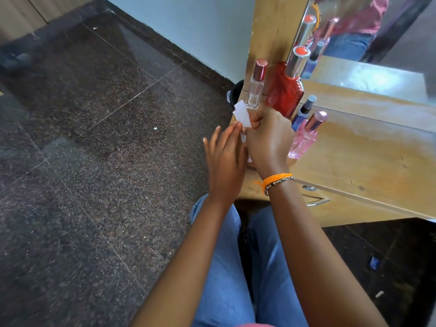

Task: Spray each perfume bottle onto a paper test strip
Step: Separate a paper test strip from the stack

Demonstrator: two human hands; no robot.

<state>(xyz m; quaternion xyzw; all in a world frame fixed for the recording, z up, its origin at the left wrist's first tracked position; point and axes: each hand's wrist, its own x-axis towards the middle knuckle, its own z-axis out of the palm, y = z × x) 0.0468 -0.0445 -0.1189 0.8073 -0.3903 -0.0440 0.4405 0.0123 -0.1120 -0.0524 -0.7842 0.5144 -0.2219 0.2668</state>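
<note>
Right hand (269, 138) pinches small white paper strips (241, 113), left hand (225, 159) flat-fingered against them, at the tabletop (368, 156) corner by four bottles (284, 90)

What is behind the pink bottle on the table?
A small blue bottle with a grey cap stands just behind the pink bottle, its base covered. Further back is the red bottle, then the mirror.

Light: bright, even daylight, soft and cool.
Glare: pale sheen on the mirror (377, 74) and on the polished floor (132, 43) at top left.
Shadows: faint, soft beneath the forearms.
Distortion: wide-angle bending of floor joints and the table (368, 152) edge.
Blur: mild softness toward the corners; centre fairly sharp.
</note>
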